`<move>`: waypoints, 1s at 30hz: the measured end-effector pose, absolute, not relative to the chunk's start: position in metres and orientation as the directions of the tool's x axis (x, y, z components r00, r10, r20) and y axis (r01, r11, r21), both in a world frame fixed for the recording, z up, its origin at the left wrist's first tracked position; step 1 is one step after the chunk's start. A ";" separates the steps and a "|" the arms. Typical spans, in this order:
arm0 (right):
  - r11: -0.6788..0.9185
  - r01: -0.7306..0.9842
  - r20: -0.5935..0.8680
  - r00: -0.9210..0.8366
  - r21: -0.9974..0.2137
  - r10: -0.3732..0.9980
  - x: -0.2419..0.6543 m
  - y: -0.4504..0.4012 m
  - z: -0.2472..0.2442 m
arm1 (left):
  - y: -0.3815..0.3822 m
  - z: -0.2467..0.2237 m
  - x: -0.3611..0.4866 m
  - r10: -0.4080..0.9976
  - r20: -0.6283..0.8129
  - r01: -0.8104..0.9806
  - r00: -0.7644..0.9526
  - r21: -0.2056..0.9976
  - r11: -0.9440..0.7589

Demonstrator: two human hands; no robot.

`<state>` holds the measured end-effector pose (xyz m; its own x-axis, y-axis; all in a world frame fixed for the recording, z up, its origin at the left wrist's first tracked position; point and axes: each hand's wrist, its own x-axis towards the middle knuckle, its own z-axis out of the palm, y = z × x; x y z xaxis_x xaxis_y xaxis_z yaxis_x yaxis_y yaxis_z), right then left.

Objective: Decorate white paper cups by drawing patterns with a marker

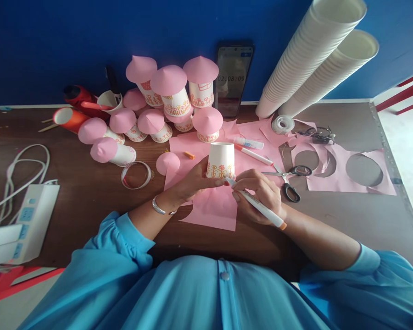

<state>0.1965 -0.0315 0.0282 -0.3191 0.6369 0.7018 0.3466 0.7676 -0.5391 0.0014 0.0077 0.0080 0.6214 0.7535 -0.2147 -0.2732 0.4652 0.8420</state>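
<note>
An upside-down white paper cup (221, 158) with orange and red flowers drawn round its lower part is held in my left hand (196, 179), whose fingers go behind it. My right hand (261, 196) is closed on a white marker (263, 210) with an orange end; its tip is at the cup's lower right edge. Pink paper (215, 213) lies beneath both hands. A small pink paper cone (168, 163) rests left of the cup. Just beyond the cup stands a decorated cup with a pink cone roof (207, 121).
Several pink-roofed cups (170, 89) stand at the back, beside a phone (233, 80). Tall cup stacks (309, 50) lean against the blue wall. Scissors (289, 176), a tape roll (282, 123) and cut pink paper (365, 172) lie right; a power strip (34, 220) lies left.
</note>
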 end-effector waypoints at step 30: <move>0.773 0.415 0.713 -0.328 -0.480 0.619 0.198 -0.030 0.032 | 0.007 0.001 -0.002 0.735 -0.195 -0.283 0.649 0.836 0.471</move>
<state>0.1982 -0.0300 0.0315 -0.3283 0.6190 0.7135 0.4150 0.7730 -0.4797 -0.0024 0.0072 0.0014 0.6490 0.7355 -0.1946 -0.2829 0.4707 0.8357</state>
